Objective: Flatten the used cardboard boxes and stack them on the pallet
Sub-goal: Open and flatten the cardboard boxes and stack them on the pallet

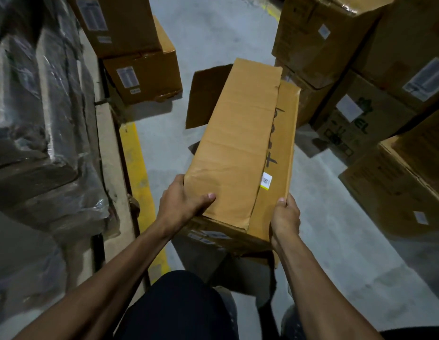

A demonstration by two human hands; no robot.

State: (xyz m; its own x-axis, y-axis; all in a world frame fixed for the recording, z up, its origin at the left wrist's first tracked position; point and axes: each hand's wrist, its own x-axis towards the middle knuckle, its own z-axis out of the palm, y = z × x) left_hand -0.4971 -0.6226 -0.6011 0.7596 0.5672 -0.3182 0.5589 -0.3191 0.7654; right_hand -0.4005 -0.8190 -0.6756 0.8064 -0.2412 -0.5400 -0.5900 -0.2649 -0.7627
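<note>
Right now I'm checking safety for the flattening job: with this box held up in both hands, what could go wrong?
The long cardboard box is held only at its near end, by the left hand and right hand, so its far end may sag or swing into the stacked boxes close on the right. Its far flap hangs open and could catch. The box also hides the floor ahead, so tripping is possible.
</note>
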